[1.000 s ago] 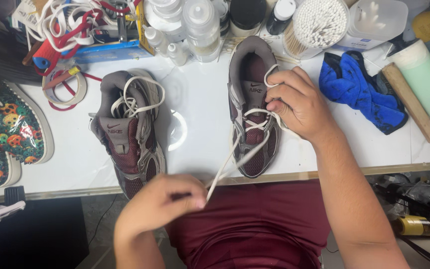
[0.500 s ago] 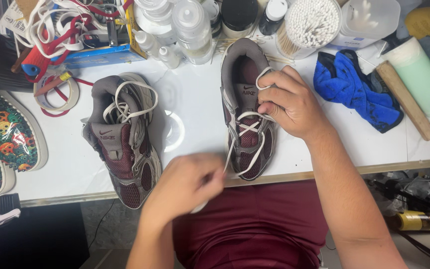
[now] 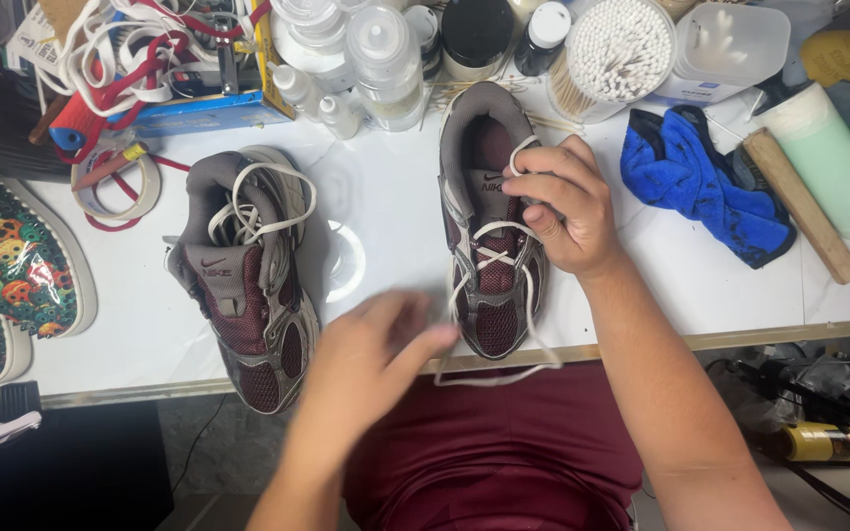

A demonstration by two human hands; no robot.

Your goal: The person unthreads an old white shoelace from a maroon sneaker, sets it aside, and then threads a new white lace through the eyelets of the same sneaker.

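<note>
Surface (image 3: 386, 206): white, running across the whole view, its near edge in front of the person's maroon-clothed lap (image 3: 504, 452).
Patterned shoe (image 3: 2, 275): at the far left, covered in small bright skulls, partly past the surface's left end.
Right arm and right hand (image 3: 558, 202): the forearm comes up from the lower right; the hand rests on the right sneaker's tongue, fingers curled shut, pinching a loop of white lace (image 3: 496, 258) near the collar.
Left hand (image 3: 371, 359): blurred, low in the middle, just off the surface's near edge between the two sneakers; fingers loosely bent and pointing right, toward the slack lace end. Whether it grips that end I cannot tell.
Right sneaker (image 3: 489, 216): maroon mesh with grey trim, toe toward the person, heel toward the bottles. The lace crosses its upper rows and a long loose end droops over the surface's edge below the toe.
Left sneaker (image 3: 248, 285): same pair, well apart to the left, toe over the near edge, its lace piled loosely in the opening.
Blue cloth (image 3: 705, 182): crumpled, right of the right hand.
Wooden stick (image 3: 801, 205): slanted beside the cloth, next to a pale green bottle (image 3: 833, 162).
Cotton swabs tub (image 3: 617, 49): at the back, right of a cluster of clear bottles (image 3: 366, 54).
Tape roll (image 3: 115, 182): flat at the back left, below a tangle of red and white laces (image 3: 120, 44).
</note>
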